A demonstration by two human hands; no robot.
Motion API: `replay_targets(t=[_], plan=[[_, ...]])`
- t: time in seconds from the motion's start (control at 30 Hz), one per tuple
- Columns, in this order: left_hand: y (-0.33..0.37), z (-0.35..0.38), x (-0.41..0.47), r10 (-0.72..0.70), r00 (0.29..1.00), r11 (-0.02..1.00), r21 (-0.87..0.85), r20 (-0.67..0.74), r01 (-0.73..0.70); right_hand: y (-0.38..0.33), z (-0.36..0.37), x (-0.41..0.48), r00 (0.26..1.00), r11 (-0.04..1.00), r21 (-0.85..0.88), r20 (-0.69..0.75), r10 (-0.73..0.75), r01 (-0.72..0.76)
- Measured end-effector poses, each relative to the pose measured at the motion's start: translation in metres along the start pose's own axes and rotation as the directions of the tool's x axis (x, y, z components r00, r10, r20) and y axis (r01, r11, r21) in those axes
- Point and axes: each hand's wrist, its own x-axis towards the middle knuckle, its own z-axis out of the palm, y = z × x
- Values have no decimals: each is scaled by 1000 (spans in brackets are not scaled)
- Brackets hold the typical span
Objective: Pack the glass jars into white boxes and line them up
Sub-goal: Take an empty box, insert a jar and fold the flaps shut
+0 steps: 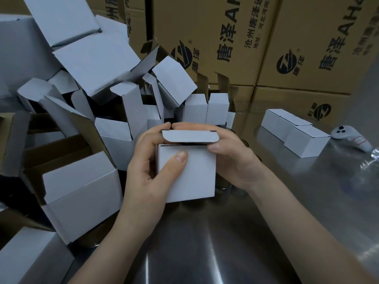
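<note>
I hold a small white box (pixel 191 175) above the steel table (pixel 225 242), in the middle of the view. My left hand (pixel 147 171) grips its left side, thumb on the front face. My right hand (pixel 231 158) grips the right side, with fingers curled over the top flap (pixel 189 137), which is folded down almost flat. Whatever is inside the box is hidden. A row of three closed white boxes (pixel 295 134) lies at the right on the table. Dark jar bases (pixel 223 183) show just behind the held box.
A heap of open white boxes (pixel 86 124) fills the left and back. Large brown cartons (pixel 256 44) with printed lettering wall off the rear. A white controller (pixel 352 138) and clear plastic wrap (pixel 372 158) lie at the far right.
</note>
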Motion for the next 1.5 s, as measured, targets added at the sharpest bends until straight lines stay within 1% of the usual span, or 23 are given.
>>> replay_targets(t=[0.07, 0.13, 0.23, 0.33, 0.43, 0.63, 0.73, 0.9, 1.17, 1.33, 1.43, 1.5], plan=[[-1, -1, 0, -3, 1000, 1000, -8, -3, 3, -1, 1, 0, 999, 1000, 4, 39, 10, -11], [-1, -2, 0, -2, 1000, 1000, -15, 6, 2, -2, 4, 0, 999, 999, 43, 43, 21, -23], [-1, 0, -1, 21, 1000, 998, -66, 0, -21, -3, 9, 0, 998, 996, 72, -39, 58, -55], [-2, 1, -1, 32, 999, 995, -93, -40, -35, -1, 12, 0, 993, 998, 58, -113, 46, -39], [-4, 1, -2, 36, 998, 996, -77, -45, -39, -2, 16, 0, 991, 999, 33, -130, 6, -2], [-3, 2, -2, 68, 997, 998, -18, 21, -67, 0, 19, 0, 980, 998, -8, -192, -56, 55], [-4, 2, -3, 49, 998, 999, 3, 30, -49, 0, 18, -1, 979, 998, -40, -196, -64, 57], [-3, 2, -3, 45, 999, 999, -8, 28, -45, -2, 18, -2, 981, 998, -31, -189, -55, 50], [-1, 2, -2, 29, 999, 1000, -2, 33, -29, -2, 25, -3, 960, 998, -11, -274, -55, 54], [1, 4, -4, 54, 997, 998, 37, 46, -56, -4, 27, -4, 949, 997, -21, -303, -82, 80], [3, 4, -4, 9, 998, 998, 60, 68, -13, -5, 27, -4, 945, 994, -55, -307, -110, 97], [3, 3, -4, 26, 997, 998, 63, 71, -30, -6, 28, -4, 948, 992, -77, -294, -119, 101]])
